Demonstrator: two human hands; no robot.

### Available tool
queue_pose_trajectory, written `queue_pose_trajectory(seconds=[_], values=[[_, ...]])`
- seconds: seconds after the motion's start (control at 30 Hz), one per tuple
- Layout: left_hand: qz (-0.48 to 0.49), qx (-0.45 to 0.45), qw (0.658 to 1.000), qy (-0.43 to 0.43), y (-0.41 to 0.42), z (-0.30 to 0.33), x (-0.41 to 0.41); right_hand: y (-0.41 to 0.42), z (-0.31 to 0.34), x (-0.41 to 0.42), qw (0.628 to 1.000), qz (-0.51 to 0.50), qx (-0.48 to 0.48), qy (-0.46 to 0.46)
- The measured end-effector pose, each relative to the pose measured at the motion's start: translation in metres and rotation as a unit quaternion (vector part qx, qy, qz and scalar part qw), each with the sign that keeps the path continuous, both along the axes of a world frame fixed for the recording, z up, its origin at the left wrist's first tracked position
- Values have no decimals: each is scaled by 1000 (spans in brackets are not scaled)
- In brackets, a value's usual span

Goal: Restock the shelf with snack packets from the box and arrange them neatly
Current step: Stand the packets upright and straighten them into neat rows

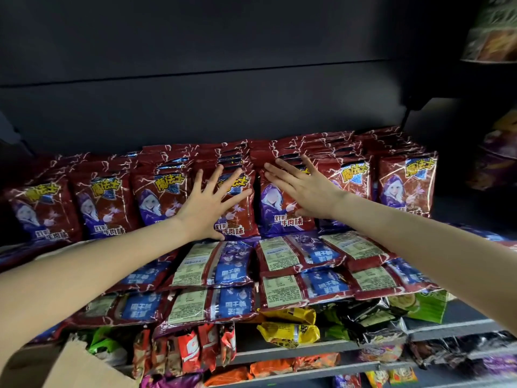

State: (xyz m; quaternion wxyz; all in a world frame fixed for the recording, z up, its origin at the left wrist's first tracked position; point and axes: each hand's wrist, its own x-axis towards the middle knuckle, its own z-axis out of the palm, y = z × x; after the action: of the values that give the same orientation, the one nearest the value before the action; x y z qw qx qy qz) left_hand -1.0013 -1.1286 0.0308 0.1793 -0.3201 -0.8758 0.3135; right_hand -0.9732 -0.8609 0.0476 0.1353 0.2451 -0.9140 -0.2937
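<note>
Several rows of dark red snack packets with a purple-cloaked figure stand upright across the shelf. My left hand lies flat with fingers spread against the front packet of a middle row. My right hand presses flat, fingers spread, on the front packet of the neighbouring row to the right. Neither hand holds anything. More of the same packets lie flat, backs up, in stacks in front of the upright rows. A corner of the cardboard box shows at the bottom left.
Lower shelves hold mixed packets: yellow ones, orange-red ones, green and black ones. A dark back panel rises behind the rows. Other goods sit at the far right edge.
</note>
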Motion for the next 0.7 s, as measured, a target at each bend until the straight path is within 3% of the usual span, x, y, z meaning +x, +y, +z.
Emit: queue_pose_trajectory(seconds=[0.5, 0.7], values=[[38, -36, 998, 26, 12, 2, 12, 5, 7, 7, 998, 30, -29, -36], [25, -19, 999, 21, 12, 20, 23, -2, 19, 21, 986, 97, -132, -38]])
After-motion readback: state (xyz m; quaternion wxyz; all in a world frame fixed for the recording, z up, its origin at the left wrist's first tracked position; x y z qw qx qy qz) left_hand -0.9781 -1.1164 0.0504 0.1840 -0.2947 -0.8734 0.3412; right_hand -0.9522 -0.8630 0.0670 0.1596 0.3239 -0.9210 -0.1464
